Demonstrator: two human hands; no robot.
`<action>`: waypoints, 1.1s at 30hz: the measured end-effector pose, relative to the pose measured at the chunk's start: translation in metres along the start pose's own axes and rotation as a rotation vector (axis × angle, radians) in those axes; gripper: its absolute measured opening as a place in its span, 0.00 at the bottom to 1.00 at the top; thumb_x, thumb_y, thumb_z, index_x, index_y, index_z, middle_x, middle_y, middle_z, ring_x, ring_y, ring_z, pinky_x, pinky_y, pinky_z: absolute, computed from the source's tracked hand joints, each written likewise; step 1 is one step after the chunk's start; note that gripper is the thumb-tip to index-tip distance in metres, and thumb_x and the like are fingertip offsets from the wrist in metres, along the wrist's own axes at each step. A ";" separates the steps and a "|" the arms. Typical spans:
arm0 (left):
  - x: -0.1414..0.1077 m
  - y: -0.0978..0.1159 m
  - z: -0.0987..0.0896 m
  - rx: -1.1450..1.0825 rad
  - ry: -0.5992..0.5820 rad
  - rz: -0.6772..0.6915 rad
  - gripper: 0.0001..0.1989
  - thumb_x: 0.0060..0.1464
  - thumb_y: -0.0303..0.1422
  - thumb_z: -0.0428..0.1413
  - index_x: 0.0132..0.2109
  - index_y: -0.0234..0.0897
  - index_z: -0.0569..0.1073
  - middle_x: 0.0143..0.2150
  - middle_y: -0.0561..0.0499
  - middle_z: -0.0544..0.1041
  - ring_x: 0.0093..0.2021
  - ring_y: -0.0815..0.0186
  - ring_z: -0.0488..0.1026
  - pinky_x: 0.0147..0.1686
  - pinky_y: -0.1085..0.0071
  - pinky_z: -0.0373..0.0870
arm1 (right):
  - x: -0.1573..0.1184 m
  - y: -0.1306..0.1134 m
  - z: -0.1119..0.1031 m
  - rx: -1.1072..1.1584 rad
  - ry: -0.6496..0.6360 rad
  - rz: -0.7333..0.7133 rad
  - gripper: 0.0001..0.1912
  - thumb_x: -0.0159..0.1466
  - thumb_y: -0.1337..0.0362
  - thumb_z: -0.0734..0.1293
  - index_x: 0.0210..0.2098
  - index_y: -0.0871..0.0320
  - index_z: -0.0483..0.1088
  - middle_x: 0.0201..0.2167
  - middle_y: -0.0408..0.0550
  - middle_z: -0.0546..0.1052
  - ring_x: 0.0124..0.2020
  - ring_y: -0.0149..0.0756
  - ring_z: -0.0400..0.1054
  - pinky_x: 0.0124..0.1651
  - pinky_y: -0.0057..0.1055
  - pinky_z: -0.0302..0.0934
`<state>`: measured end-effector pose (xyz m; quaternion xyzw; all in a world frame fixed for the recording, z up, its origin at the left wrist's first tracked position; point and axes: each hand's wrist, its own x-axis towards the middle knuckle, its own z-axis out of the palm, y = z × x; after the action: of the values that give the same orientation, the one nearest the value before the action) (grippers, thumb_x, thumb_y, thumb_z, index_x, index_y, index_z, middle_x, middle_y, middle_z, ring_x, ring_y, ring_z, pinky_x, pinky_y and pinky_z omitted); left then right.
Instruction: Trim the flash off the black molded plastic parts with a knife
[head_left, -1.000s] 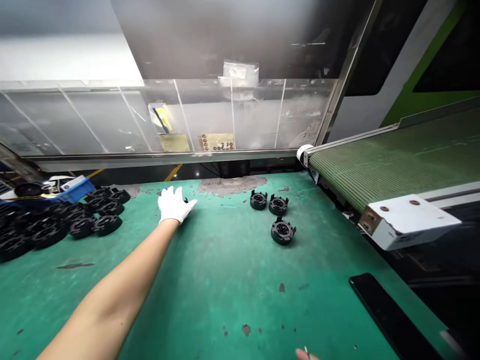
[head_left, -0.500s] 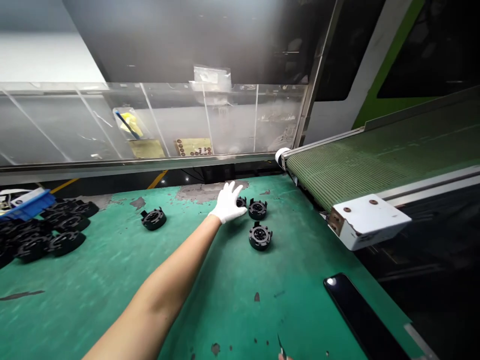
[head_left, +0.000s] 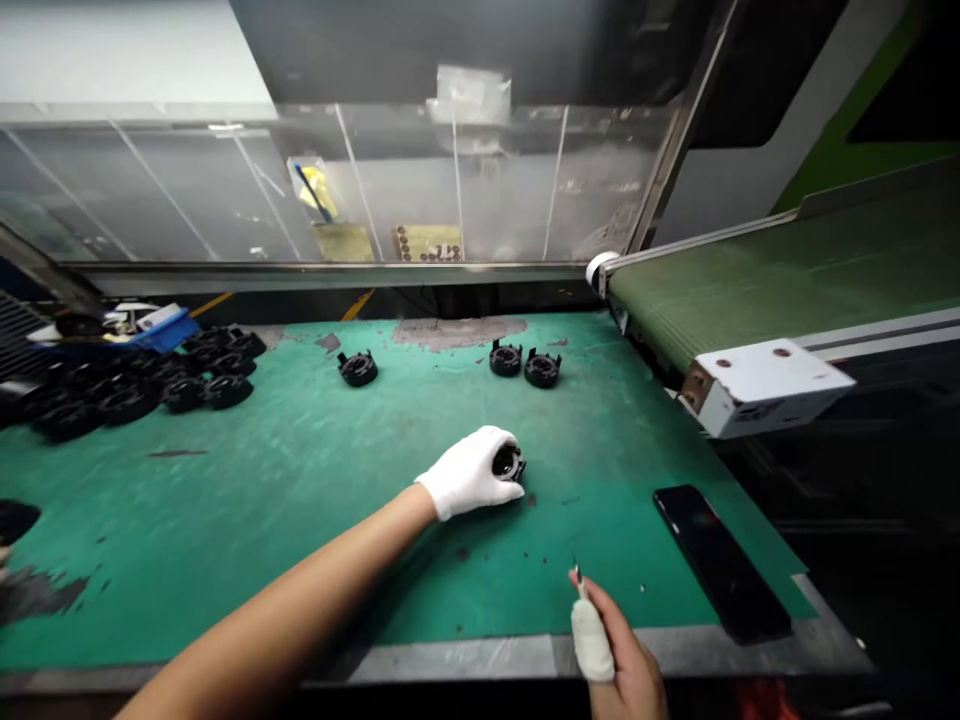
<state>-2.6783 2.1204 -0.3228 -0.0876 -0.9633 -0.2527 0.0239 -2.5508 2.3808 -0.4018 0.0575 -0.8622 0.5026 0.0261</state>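
Observation:
My left hand [head_left: 469, 474], in a white glove, is closed around a round black plastic part [head_left: 508, 462] at the middle of the green bench top. The fingers cover much of the part's left side. Lower right, my bare right hand [head_left: 628, 655] has a white wrap on its thumb and pinches a thin pointed metal tool [head_left: 577, 570]. Only the tool's tip shows, too little to tell its kind. Beyond my left hand, two like parts stand side by side, the left one [head_left: 506, 358] and the right one [head_left: 542, 368]. Another black part [head_left: 358, 368] lies farther left.
A pile of black parts [head_left: 127, 395] and a blue tray [head_left: 169, 330] stand at the left. A phone [head_left: 720, 560] lies at the right. A green conveyor belt [head_left: 772, 280] rises beyond the right edge. Another person's fingers [head_left: 4, 562] show beside a black part at the left edge.
My left hand, earlier spread above the parts at the back, has taken the nearest one and drawn it toward me. More of my right hand shows. The view has shifted.

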 end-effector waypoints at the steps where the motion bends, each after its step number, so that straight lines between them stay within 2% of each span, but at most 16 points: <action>1: -0.031 -0.005 -0.007 -0.008 -0.011 -0.034 0.35 0.43 0.41 0.70 0.59 0.43 0.71 0.58 0.46 0.74 0.56 0.51 0.75 0.59 0.57 0.73 | -0.001 0.001 -0.001 0.004 -0.037 -0.034 0.21 0.71 0.54 0.61 0.55 0.58 0.77 0.53 0.54 0.81 0.54 0.47 0.76 0.55 0.34 0.72; 3: -0.091 -0.011 -0.018 -0.025 -0.031 -0.097 0.45 0.43 0.40 0.71 0.67 0.46 0.63 0.65 0.46 0.70 0.62 0.51 0.71 0.64 0.56 0.69 | 0.000 -0.002 -0.006 -0.007 -0.179 -0.152 0.19 0.71 0.57 0.62 0.56 0.56 0.76 0.55 0.52 0.80 0.55 0.44 0.75 0.57 0.33 0.71; 5: -0.139 -0.014 -0.025 -0.055 -0.041 -0.141 0.55 0.43 0.38 0.72 0.73 0.47 0.51 0.69 0.46 0.66 0.67 0.51 0.66 0.68 0.56 0.65 | 0.008 -0.014 -0.010 -0.031 -0.367 -0.295 0.19 0.71 0.60 0.62 0.59 0.53 0.74 0.56 0.49 0.79 0.55 0.42 0.75 0.56 0.32 0.71; 7: -0.171 -0.015 -0.028 -0.094 -0.016 -0.177 0.62 0.43 0.39 0.73 0.75 0.47 0.44 0.72 0.44 0.62 0.70 0.51 0.62 0.69 0.54 0.63 | 0.019 -0.032 -0.008 -0.078 -0.519 -0.394 0.20 0.72 0.63 0.60 0.61 0.50 0.71 0.57 0.48 0.79 0.56 0.40 0.75 0.57 0.32 0.71; 10: -0.195 -0.015 -0.020 -0.149 0.100 -0.248 0.63 0.41 0.46 0.73 0.75 0.43 0.45 0.74 0.40 0.56 0.72 0.48 0.58 0.70 0.51 0.61 | 0.031 -0.059 0.000 -0.203 -0.660 -0.528 0.22 0.72 0.65 0.59 0.64 0.48 0.67 0.56 0.47 0.78 0.53 0.38 0.76 0.54 0.31 0.72; 14: -0.202 -0.010 0.006 -0.223 0.311 -0.291 0.60 0.41 0.54 0.71 0.73 0.40 0.51 0.72 0.38 0.60 0.71 0.47 0.60 0.70 0.49 0.62 | 0.036 -0.074 0.008 -0.392 -0.694 -0.640 0.22 0.73 0.64 0.58 0.65 0.47 0.65 0.52 0.48 0.79 0.48 0.39 0.78 0.47 0.33 0.74; 18: -0.195 -0.006 0.032 -0.205 0.474 -0.253 0.46 0.52 0.48 0.67 0.70 0.38 0.57 0.67 0.38 0.67 0.67 0.49 0.66 0.67 0.51 0.66 | 0.033 -0.080 0.010 -0.534 -0.685 -0.692 0.21 0.72 0.62 0.59 0.63 0.47 0.67 0.48 0.49 0.81 0.38 0.39 0.79 0.43 0.35 0.74; 21: -0.191 -0.010 0.037 -0.176 0.503 -0.226 0.41 0.55 0.46 0.64 0.69 0.37 0.58 0.65 0.39 0.69 0.66 0.50 0.68 0.66 0.52 0.67 | 0.032 -0.086 0.011 -0.594 -0.667 -0.716 0.21 0.72 0.62 0.59 0.63 0.48 0.68 0.45 0.49 0.81 0.33 0.38 0.78 0.40 0.35 0.74; 23: -0.190 -0.013 0.036 -0.169 0.496 -0.214 0.41 0.55 0.47 0.64 0.69 0.37 0.58 0.65 0.39 0.70 0.65 0.51 0.68 0.66 0.52 0.68 | 0.038 -0.086 0.011 -0.681 -0.643 -0.725 0.23 0.70 0.63 0.59 0.63 0.48 0.68 0.43 0.50 0.82 0.30 0.39 0.77 0.33 0.34 0.72; 25: -0.190 -0.014 0.034 -0.172 0.484 -0.214 0.42 0.54 0.47 0.65 0.69 0.37 0.58 0.65 0.39 0.69 0.66 0.51 0.68 0.67 0.53 0.67 | 0.052 -0.080 0.007 -0.852 -0.569 -0.703 0.24 0.67 0.64 0.61 0.61 0.49 0.70 0.40 0.50 0.82 0.27 0.41 0.76 0.24 0.34 0.67; 27: -0.191 -0.013 0.035 -0.174 0.476 -0.226 0.43 0.54 0.47 0.66 0.69 0.37 0.58 0.66 0.40 0.69 0.66 0.52 0.68 0.67 0.54 0.66 | 0.070 -0.071 -0.001 -1.001 -0.466 -0.647 0.23 0.65 0.64 0.62 0.58 0.50 0.73 0.40 0.51 0.83 0.27 0.45 0.77 0.21 0.35 0.64; 28: -0.191 -0.013 0.035 -0.172 0.477 -0.229 0.43 0.53 0.46 0.66 0.69 0.37 0.58 0.66 0.40 0.69 0.66 0.52 0.67 0.67 0.55 0.66 | 0.078 -0.067 -0.005 -1.020 -0.422 -0.617 0.22 0.65 0.63 0.62 0.57 0.50 0.74 0.42 0.50 0.84 0.31 0.47 0.79 0.23 0.36 0.66; 30: -0.191 -0.012 0.034 -0.168 0.484 -0.226 0.43 0.53 0.45 0.66 0.69 0.37 0.58 0.66 0.40 0.69 0.66 0.52 0.67 0.68 0.55 0.65 | 0.088 -0.066 -0.014 -0.920 -0.388 -0.587 0.20 0.68 0.61 0.61 0.57 0.50 0.73 0.49 0.47 0.82 0.42 0.49 0.80 0.34 0.39 0.73; 32: -0.190 -0.015 0.026 -0.178 0.433 -0.201 0.45 0.52 0.44 0.67 0.70 0.36 0.58 0.67 0.40 0.68 0.67 0.52 0.66 0.69 0.55 0.64 | 0.088 -0.073 -0.017 -0.749 -0.427 -0.592 0.19 0.70 0.58 0.61 0.58 0.50 0.72 0.54 0.45 0.81 0.50 0.46 0.78 0.46 0.39 0.74; 33: -0.189 -0.019 0.019 -0.191 0.364 -0.174 0.46 0.51 0.43 0.68 0.70 0.37 0.57 0.67 0.41 0.68 0.68 0.53 0.66 0.69 0.56 0.63 | 0.085 -0.077 -0.016 -0.674 -0.470 -0.606 0.19 0.71 0.59 0.60 0.59 0.50 0.71 0.55 0.46 0.80 0.52 0.44 0.77 0.50 0.38 0.73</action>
<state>-2.4955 2.0843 -0.3655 0.0410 -0.9187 -0.3556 0.1669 -2.6253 2.3508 -0.3184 0.4047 -0.9037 0.1399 -0.0070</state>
